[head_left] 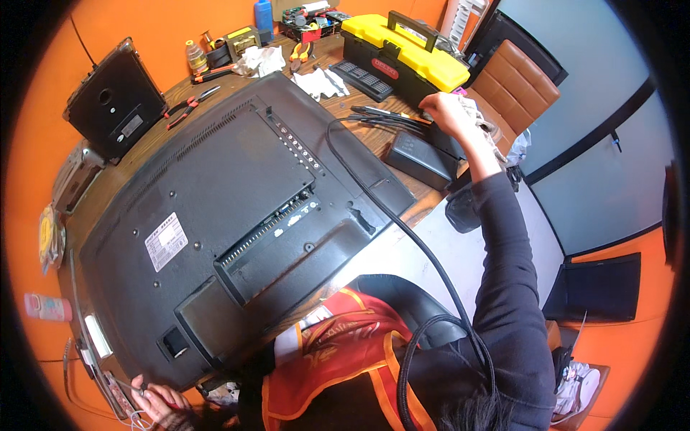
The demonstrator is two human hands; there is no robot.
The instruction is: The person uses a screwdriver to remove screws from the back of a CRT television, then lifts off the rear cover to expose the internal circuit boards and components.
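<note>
A large flat-screen television (215, 172) lies face down on the wooden table, its black back panel upward. At its lower left corner, my left hand (159, 402) is closed round a screwdriver (171, 404), with a thin shaft and a bit of red handle showing. My right arm stretches to the far right. There my right hand (447, 115) is over the table edge beside the toolbox (402, 54), next to a crumpled pale cloth (474, 118). Its fingers bend downward, and their tips are hidden. Just below this hand are a black box-shaped case (420, 159) and several black cables or probes (384, 117).
Red-handled pliers (183, 111), orange-handled pliers (302, 54), white rags (320, 84) and a black bit tray (361, 80) lie along the far side. A black speaker-like box (115, 100) stands far left. A thick black cable (424, 244) loops across the television's right corner toward me.
</note>
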